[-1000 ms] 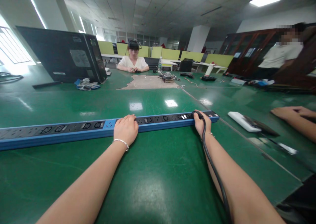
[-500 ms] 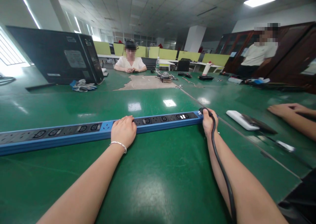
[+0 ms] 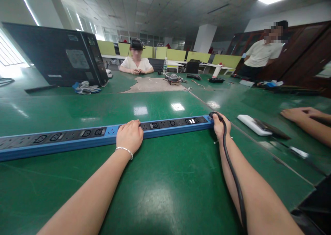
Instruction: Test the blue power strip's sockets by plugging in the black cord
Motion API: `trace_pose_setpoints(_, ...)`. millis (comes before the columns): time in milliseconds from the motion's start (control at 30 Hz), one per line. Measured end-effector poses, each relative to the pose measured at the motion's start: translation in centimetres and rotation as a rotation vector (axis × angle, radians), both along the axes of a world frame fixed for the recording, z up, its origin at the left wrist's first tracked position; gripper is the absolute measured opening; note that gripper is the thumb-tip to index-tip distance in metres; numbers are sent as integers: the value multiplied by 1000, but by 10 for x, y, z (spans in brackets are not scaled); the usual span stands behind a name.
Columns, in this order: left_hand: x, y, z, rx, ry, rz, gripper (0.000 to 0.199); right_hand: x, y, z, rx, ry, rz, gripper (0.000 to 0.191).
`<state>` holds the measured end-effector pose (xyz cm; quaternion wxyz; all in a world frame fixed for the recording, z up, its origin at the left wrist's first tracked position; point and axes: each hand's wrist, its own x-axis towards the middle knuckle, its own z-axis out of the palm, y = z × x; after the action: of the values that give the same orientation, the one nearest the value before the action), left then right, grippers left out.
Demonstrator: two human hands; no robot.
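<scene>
A long blue power strip [image 3: 178, 128] with black socket panels lies across the green table and runs out of view on the left. My left hand [image 3: 130, 135] is wrapped over its middle, fingers closed around the far side. At the strip's right end, my right hand [image 3: 221, 125] is closed around the head of a black power cord [image 3: 230, 169]. That cord's head meets the strip's end; my fingers hide how it joins. From there the cord hangs along my right forearm toward the bottom of the view.
A black computer case [image 3: 59, 57] and gloves [image 3: 86, 88] stand at the back left. A white box-like object [image 3: 254, 125] and another person's hands [image 3: 297, 113] lie right. One person [image 3: 137, 60] sits opposite; another [image 3: 263, 54] stands behind at right.
My right wrist has turned slightly at the strip's end, showing more of its bracelet. The standing person has shifted left. My left hand and the power strip hold their place.
</scene>
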<state>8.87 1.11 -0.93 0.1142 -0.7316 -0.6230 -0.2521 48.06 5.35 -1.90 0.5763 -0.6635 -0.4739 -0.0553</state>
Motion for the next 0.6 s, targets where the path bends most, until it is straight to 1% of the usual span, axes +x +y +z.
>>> trace_pose_setpoints(167,0,1,0,-9,4,1,37,7,2,3,-76,-19,5,45)
trace_pose_setpoints(333,0,0,0,-17,-2,9,37,7,1,2,-67,-36,3,44)
trace_pose_setpoints(600,0,0,1,-24,-9,2,39,4,1,-4,-139,-206,-22,45)
